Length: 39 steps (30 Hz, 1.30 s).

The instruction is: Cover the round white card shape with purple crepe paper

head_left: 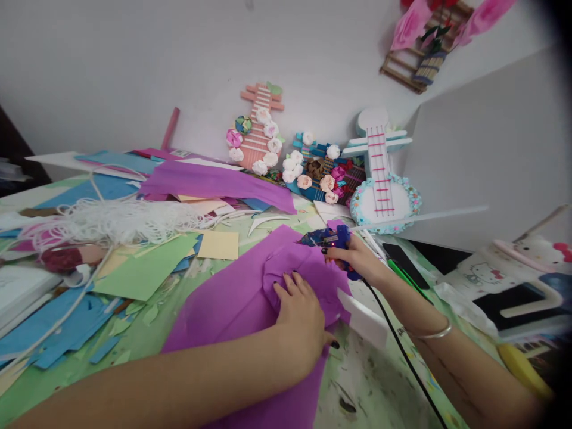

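Note:
My left hand (pixel 300 314) lies flat with fingers spread, pressing down on a large purple paper sheet (pixel 232 304) spread over the table. My right hand (pixel 357 256) grips a blue glue gun (pixel 333 238) whose nozzle points left at the sheet's far edge; a small red light shows on it. The gun's black cord (pixel 402 351) trails back along my right forearm, which wears a silver bangle (pixel 431 333). A white card piece (pixel 364 322) lies just right of my left hand.
Paper scraps in green (pixel 147 271), blue and yellow and a heap of white cord (pixel 116 220) cover the left. Another purple sheet (pixel 214 182) lies behind. Guitar-shaped crafts with paper flowers (pixel 261 134) (pixel 384 185) lean on the wall. A white box (pixel 491 149) stands right.

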Motion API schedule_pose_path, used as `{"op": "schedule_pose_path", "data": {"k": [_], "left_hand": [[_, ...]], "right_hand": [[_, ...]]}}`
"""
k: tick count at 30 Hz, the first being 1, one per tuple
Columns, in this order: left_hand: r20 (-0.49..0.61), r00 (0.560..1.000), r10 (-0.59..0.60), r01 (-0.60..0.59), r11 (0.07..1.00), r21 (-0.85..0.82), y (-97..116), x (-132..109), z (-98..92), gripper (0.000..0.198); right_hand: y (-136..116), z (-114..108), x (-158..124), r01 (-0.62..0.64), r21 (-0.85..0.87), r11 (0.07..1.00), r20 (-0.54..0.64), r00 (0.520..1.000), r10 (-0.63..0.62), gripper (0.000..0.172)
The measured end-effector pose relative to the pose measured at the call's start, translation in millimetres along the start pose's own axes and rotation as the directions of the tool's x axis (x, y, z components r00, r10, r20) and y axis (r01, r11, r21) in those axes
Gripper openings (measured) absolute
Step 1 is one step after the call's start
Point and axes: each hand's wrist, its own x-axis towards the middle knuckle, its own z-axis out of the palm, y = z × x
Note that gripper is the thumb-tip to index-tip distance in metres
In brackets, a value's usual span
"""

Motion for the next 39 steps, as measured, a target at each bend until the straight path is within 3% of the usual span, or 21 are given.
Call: {"op": "schedule_pose_path", "data": {"k": [6,10,19,27,34,39], "left_hand": [[-0.152,0.988,0.022,-0.001,0.991,0.136,4,-11,3.3,0.076],[-0.134,0.990,0.047,-0.024,0.986,0.163,9,-18,7.0,0.048],[-0.140,0.989,0.055,-0.028,0.981,0.193,11,-20,9.0,0.045],[-0.149,0.967,0.209,-0.177,0.963,0.203,15,-30,6.0,0.042],[-0.092,0.961,0.262,-0.243,0.953,0.182,19,-37,4.2,0.041],[-0.061,0.955,0.290,-0.275,0.944,0.184,20,-38,4.9,0.039]], "right_hand": [[-13,20,-9,0.070,0.053,0.996,0.183,0.980,-0.078,0.017],[-10,29,-3,0.138,-0.010,0.990,0.219,0.967,-0.132,0.020],[2,39,8,0.205,-0.062,0.977,0.215,0.958,-0.188,0.022],[-6,39,0,0.173,0.034,0.984,0.356,0.918,-0.174,0.028],[-7,42,2,0.195,0.032,0.980,0.302,0.933,-0.195,0.022],[-11,38,-4,0.143,0.082,0.986,0.389,0.907,-0.164,0.021]]}}
